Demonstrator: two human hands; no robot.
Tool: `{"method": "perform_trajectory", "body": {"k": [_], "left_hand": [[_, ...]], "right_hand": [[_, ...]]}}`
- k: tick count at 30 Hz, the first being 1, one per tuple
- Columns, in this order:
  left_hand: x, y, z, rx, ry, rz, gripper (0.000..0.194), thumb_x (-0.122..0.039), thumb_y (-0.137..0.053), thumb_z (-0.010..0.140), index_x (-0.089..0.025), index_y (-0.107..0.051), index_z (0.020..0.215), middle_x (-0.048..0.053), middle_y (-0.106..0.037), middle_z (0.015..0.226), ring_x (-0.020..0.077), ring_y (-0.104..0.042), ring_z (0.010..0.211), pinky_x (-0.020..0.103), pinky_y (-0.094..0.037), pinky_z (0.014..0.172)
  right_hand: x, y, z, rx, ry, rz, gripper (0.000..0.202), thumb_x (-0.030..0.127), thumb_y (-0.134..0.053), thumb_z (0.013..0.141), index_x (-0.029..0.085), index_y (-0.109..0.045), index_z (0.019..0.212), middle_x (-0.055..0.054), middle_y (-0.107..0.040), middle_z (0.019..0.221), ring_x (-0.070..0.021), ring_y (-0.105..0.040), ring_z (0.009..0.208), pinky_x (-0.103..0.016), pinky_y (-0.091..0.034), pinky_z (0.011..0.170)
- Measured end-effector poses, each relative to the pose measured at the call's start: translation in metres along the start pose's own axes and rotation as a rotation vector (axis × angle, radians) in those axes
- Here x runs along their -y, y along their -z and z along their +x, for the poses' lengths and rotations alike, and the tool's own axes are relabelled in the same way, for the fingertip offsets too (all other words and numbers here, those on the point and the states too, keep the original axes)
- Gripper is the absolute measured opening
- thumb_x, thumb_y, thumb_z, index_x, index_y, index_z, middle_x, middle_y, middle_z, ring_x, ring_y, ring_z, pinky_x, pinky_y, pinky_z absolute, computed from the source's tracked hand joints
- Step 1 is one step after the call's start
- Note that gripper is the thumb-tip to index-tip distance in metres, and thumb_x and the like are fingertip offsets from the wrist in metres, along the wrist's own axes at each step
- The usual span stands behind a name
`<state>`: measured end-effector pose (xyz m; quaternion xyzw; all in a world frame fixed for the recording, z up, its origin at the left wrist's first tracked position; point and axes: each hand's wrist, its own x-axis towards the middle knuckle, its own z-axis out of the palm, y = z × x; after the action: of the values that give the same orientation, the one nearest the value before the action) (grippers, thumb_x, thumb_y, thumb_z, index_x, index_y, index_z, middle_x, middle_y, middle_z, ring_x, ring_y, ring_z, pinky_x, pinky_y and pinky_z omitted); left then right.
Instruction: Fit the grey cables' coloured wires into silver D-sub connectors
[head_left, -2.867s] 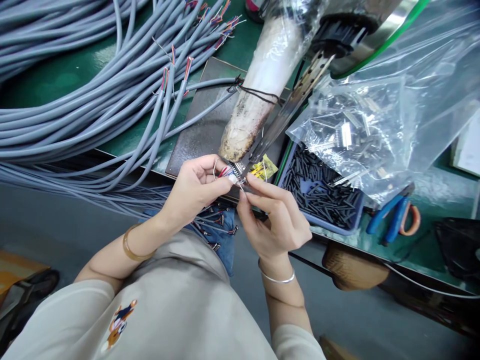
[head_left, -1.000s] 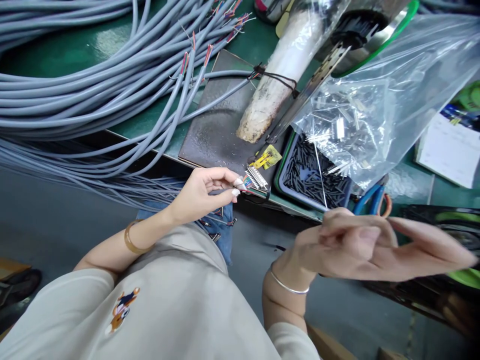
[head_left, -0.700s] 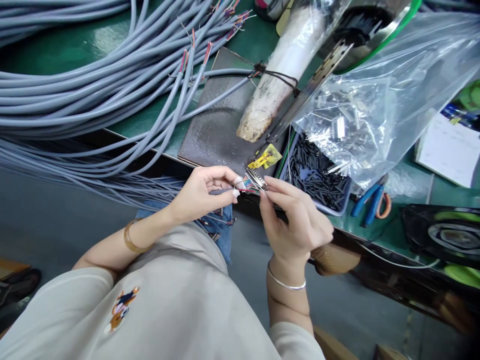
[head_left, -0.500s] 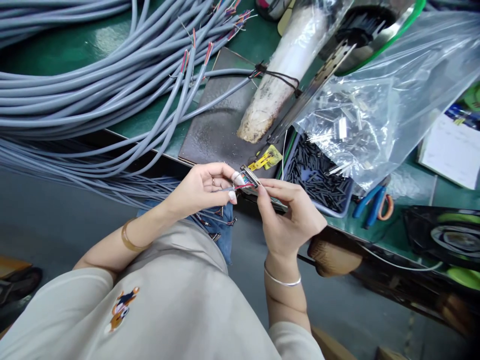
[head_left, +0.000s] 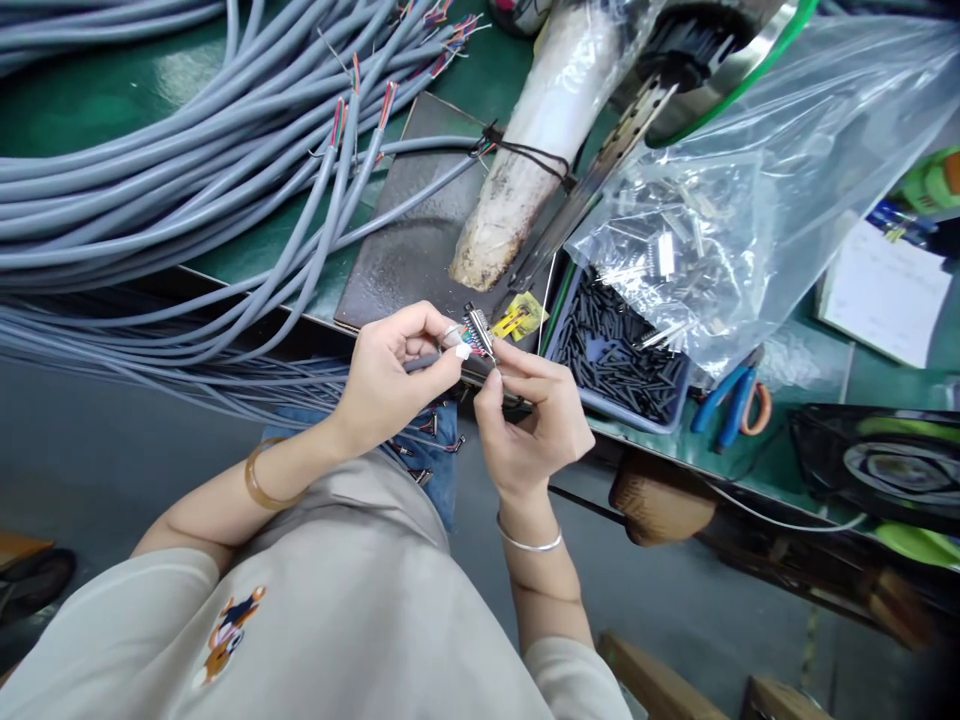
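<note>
My left hand (head_left: 394, 370) is closed around the end of a grey cable (head_left: 421, 362), its thumb and fingertips at the thin coloured wires. These wires run into a metal multi-pin connector (head_left: 478, 328), which is tilted, with its upper end free. My right hand (head_left: 534, 415) pinches the connector's lower end between thumb and forefinger. White wrapping covers some of the left fingertips. Just beyond the connector lies a small yellow piece (head_left: 521, 316) on a dark board (head_left: 401, 235).
Thick grey cables (head_left: 150, 220) with stripped ends cover the left of the green bench. A tray of short black tubes (head_left: 615, 350), a clear bag of metal parts (head_left: 690, 250) and blue-handled pliers (head_left: 727, 405) lie to the right. A wrapped white post (head_left: 517, 160) leans behind.
The connector has turned so its metal shell faces up more. My right hand has shifted left and down to the connector's lower end. The whole view has shifted slightly.
</note>
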<state>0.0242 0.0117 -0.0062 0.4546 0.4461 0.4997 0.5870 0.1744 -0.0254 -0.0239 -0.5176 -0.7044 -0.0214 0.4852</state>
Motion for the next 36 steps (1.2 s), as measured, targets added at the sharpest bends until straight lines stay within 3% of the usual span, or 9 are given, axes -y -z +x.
{"method": "perform_trajectory", "body": {"k": [4, 9, 19, 25, 36], "left_hand": [[0.002, -0.001, 0.001, -0.005, -0.036, 0.047, 0.012, -0.019, -0.073, 0.077, -0.015, -0.063, 0.076, 0.0, -0.066, 0.072, 0.0048, -0.054, 0.055, 0.015, -0.042, 0.05], [0.002, -0.006, 0.004, -0.101, -0.144, 0.076, 0.011, -0.015, -0.071, 0.072, -0.016, -0.06, 0.07, -0.004, -0.058, 0.06, 0.0036, -0.049, 0.049, 0.014, -0.039, 0.046], [-0.001, -0.01, 0.009, -0.133, -0.201, 0.151, 0.013, -0.01, -0.07, 0.073, -0.016, -0.059, 0.07, -0.003, -0.061, 0.066, 0.0044, -0.054, 0.055, 0.013, -0.043, 0.049], [-0.006, -0.011, 0.01, -0.14, -0.246, 0.206, 0.012, -0.012, -0.069, 0.075, -0.016, -0.059, 0.071, -0.004, -0.06, 0.066, 0.0029, -0.049, 0.052, 0.013, -0.04, 0.047], [-0.01, -0.008, 0.011, -0.078, -0.167, 0.241, 0.015, -0.008, -0.068, 0.071, -0.016, -0.055, 0.068, -0.004, -0.058, 0.065, 0.0017, -0.044, 0.048, 0.013, -0.034, 0.043]], "right_hand": [[-0.001, -0.001, 0.003, -0.003, -0.015, 0.029, 0.019, 0.007, -0.071, 0.085, 0.022, -0.059, 0.089, -0.004, -0.079, 0.102, -0.0153, -0.076, 0.09, -0.027, -0.063, 0.078], [-0.001, -0.003, 0.004, -0.015, 0.003, 0.025, 0.019, 0.007, -0.072, 0.085, 0.021, -0.06, 0.09, -0.004, -0.08, 0.102, -0.0147, -0.077, 0.09, -0.026, -0.063, 0.078], [-0.006, -0.004, 0.011, -0.008, 0.004, 0.003, 0.015, 0.011, -0.071, 0.088, 0.022, -0.062, 0.092, -0.003, -0.079, 0.102, -0.0166, -0.077, 0.088, -0.031, -0.063, 0.079], [-0.002, -0.005, 0.018, -0.035, 0.008, -0.013, 0.018, 0.008, -0.075, 0.084, 0.021, -0.064, 0.092, -0.003, -0.08, 0.103, -0.0164, -0.077, 0.088, -0.03, -0.063, 0.078], [-0.003, -0.003, 0.015, 0.004, 0.003, -0.036, 0.019, 0.01, -0.075, 0.085, 0.021, -0.059, 0.083, -0.004, -0.079, 0.102, -0.0128, -0.076, 0.086, -0.024, -0.064, 0.076]]}}
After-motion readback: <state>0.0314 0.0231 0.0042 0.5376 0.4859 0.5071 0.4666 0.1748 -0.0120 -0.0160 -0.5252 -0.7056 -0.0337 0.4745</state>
